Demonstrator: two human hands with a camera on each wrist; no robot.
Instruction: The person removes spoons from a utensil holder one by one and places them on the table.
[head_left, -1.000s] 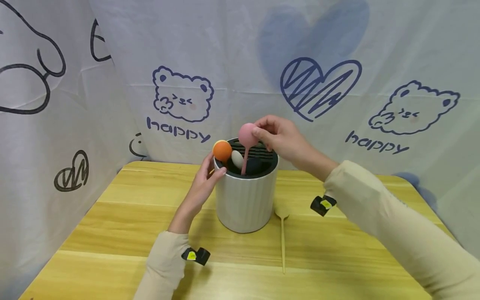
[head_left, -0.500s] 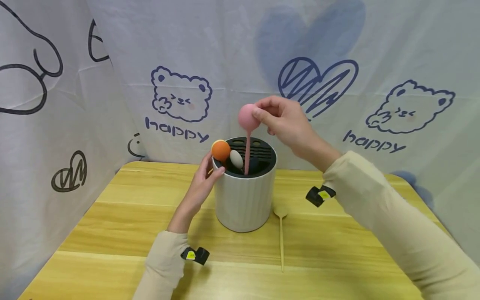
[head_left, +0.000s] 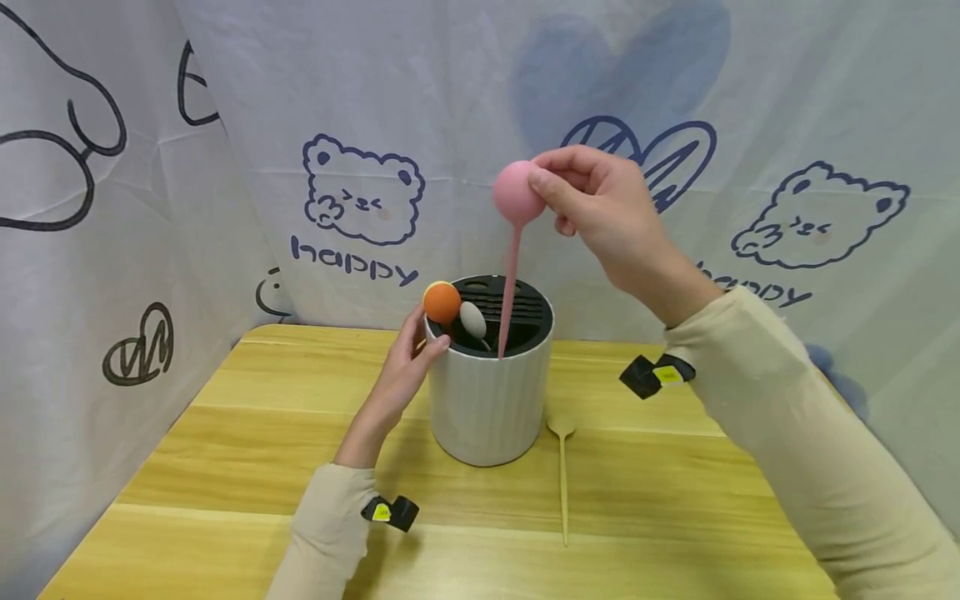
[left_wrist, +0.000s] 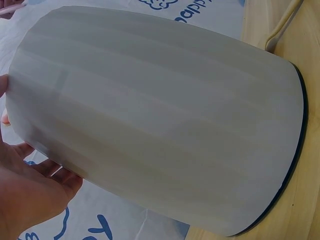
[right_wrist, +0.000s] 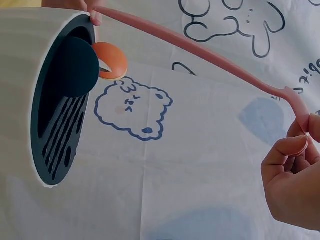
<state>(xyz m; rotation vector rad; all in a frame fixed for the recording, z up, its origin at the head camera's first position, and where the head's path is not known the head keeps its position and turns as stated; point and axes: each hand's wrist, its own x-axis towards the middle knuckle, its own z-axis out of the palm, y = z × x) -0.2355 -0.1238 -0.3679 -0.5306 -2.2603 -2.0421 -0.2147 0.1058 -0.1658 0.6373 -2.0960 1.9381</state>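
My right hand [head_left: 611, 212] pinches a pink spoon [head_left: 516, 196] by the edge of its round bowl, the handle hanging down. In the head view the handle's lower tip overlaps the front rim of a white ribbed utensil holder [head_left: 487, 408]. Whether it touches the rim cannot be told. My left hand [head_left: 397, 375] grips the holder's left side near the top, thumb at the rim; its fingers [left_wrist: 62, 175] wrap the wall. Standing in the holder are an orange-headed utensil [head_left: 442, 303], a pale-headed one [head_left: 473, 320] and a dark round-headed one [right_wrist: 77, 67].
A yellow spoon [head_left: 564, 483] lies on the wooden table [head_left: 247, 417], right of the holder. The holder's dark top [right_wrist: 62, 145] has slots and holes. A printed white cloth [head_left: 465, 108] hangs close behind the table and along its left side.
My right hand has risen and shifted slightly right, drawing the pink spoon up from the holder's opening until most of its handle shows. My left hand has stayed on the holder.
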